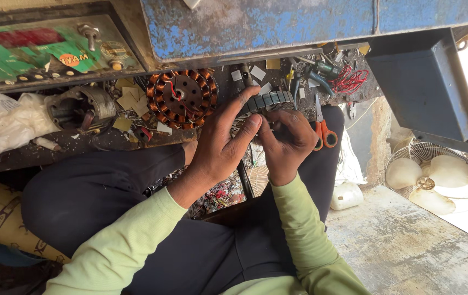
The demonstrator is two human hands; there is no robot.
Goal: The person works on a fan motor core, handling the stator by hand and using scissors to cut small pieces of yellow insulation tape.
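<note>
We hold a bare stator core (269,104), a dark ring with slotted teeth, in both hands above our lap, near the middle of the scene. Our left hand (220,145) wraps tightly around its left side, thumb lying across the front. Our right hand (288,142) pinches its lower right part with curled fingers. Just left and farther off, a copper-wound stator (182,98) lies on the cluttered bench (81,143). Orange-handled scissors (324,128) lie just right of our right hand. A fan (436,175) sits at far right.
</note>
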